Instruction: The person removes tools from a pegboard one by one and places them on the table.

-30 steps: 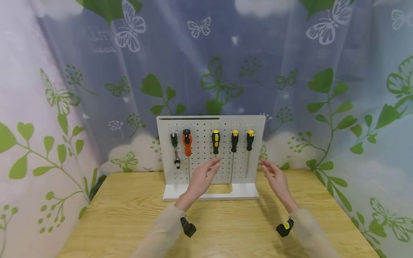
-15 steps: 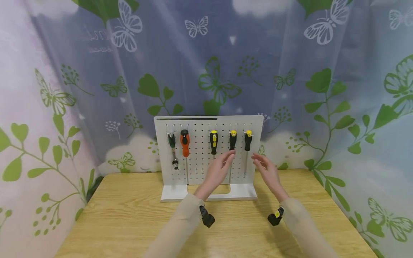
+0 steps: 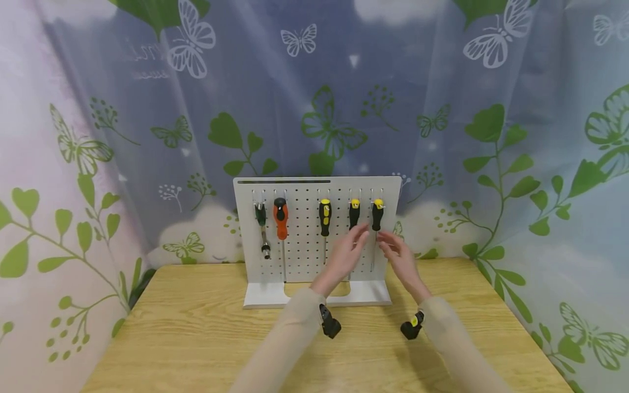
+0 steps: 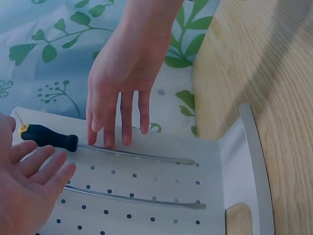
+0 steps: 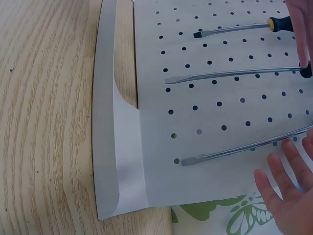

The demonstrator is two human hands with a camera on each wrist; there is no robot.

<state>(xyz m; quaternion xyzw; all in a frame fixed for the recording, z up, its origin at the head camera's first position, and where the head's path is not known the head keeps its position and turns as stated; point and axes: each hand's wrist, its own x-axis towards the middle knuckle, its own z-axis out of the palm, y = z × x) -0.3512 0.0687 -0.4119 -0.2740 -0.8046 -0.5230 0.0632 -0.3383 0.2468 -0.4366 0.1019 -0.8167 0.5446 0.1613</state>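
A slotted screwdriver with a black handle and yellow top hangs rightmost on the white pegboard. My left hand is just left of it with fingers extended, overlapping the lower handle of the neighbouring black-and-yellow screwdriver. From the other side, my right hand reaches toward the shaft below the rightmost handle. In the left wrist view the right hand has straight fingers, tips right at that shaft. The left palm faces it, and neither hand grips anything.
Further left on the board hang a third black-and-yellow screwdriver, an orange-and-black screwdriver and a dark green-handled tool with a metal socket-like end. The board's base stands on a wooden table, before a patterned curtain.
My left hand has moved right, from below the middle screwdriver to beside the rightmost one. My right hand has come left toward it. The tools hang where they were.
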